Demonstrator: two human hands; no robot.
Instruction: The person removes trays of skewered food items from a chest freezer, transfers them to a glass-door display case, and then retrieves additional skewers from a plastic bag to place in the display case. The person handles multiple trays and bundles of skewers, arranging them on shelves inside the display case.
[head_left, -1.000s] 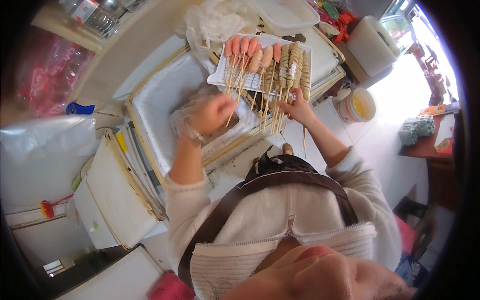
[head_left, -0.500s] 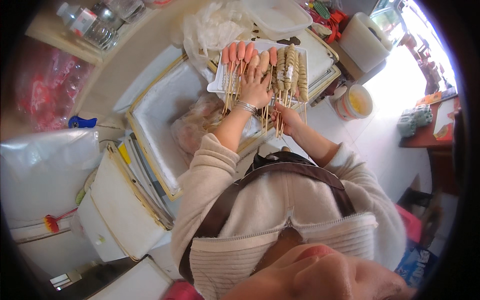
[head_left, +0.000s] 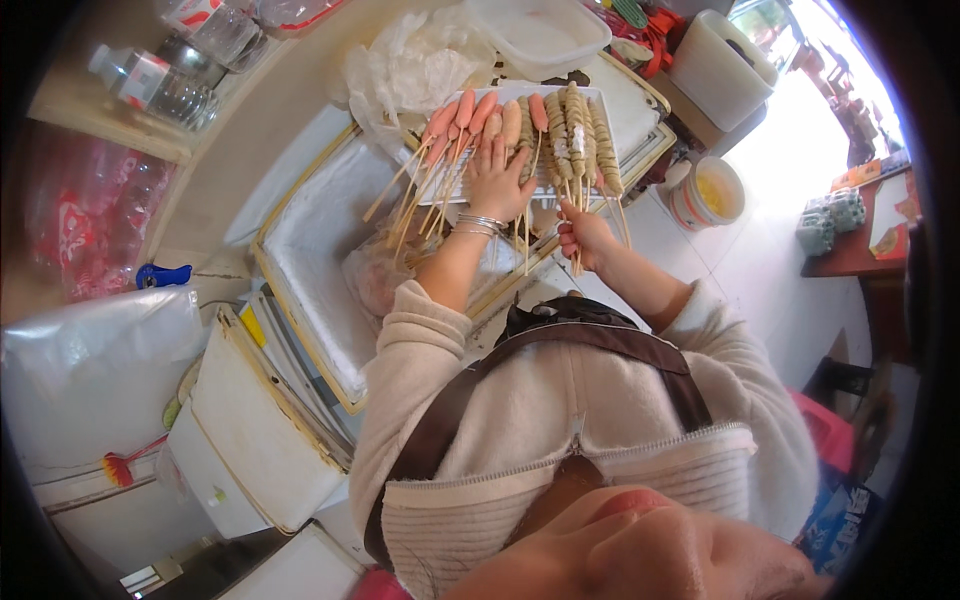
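Observation:
A white tray (head_left: 597, 95) holds pink sausages on sticks (head_left: 466, 108) at its left and tan, spiral-wound skewers (head_left: 575, 130) at its right. My left hand (head_left: 498, 185), with bracelets at the wrist, lies over the middle of the skewers, fingers stretched out and slightly apart. To its right, my right hand (head_left: 586, 236) is closed around the lower sticks of several spiral skewers. Their food ends rest on the tray. The leftmost sausage sticks fan out past the tray's near edge.
The tray sits on a chest freezer whose open compartment (head_left: 320, 260) holds a clear bag (head_left: 370, 278). Behind stand a crumpled plastic bag (head_left: 415, 70) and a translucent tub (head_left: 540, 40). A bucket with yellow contents (head_left: 708, 195) is on the floor at right; bottles (head_left: 155, 85) line the left shelf.
My left hand has shifted slightly left, and the sausages beside it have been pushed left and tilted. My right hand has moved a little right, still holding sticks.

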